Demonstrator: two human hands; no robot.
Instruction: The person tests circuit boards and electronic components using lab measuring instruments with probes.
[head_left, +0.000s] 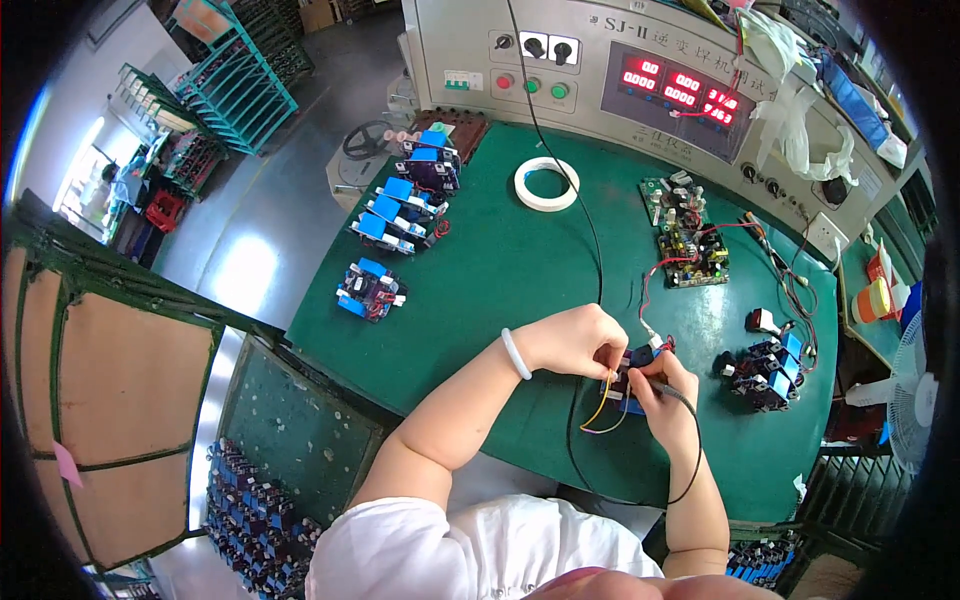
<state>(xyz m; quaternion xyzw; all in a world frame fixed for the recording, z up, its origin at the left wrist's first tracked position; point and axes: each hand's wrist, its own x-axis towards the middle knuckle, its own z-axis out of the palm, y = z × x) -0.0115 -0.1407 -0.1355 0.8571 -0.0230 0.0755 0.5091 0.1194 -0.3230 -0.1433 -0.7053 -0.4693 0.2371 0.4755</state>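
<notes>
A small circuit board module point(622, 404) with blue parts lies on the green bench in front of me, mostly covered by my hands. My left hand point(580, 342) has thumb and fingers pinched at its upper left side, on a small white connector point(611, 376) with thin wires. A yellow wire point(597, 416) loops down from there toward me. Held in my right hand point(672, 392) is the dark end of a black cable point(694, 425), its tip close to the board. Just beyond the module, a white plug point(657, 341) on a red wire meets its far side.
Several blue-topped modules point(385, 215) stand at the left; another cluster point(768, 372) sits at the right. Green circuit boards point(690, 240), a white tape roll point(522, 190) and tangled leads point(797, 285) lie farther back. A control panel point(590, 95) bounds the bench's far side; a fan point(908, 395) stands right.
</notes>
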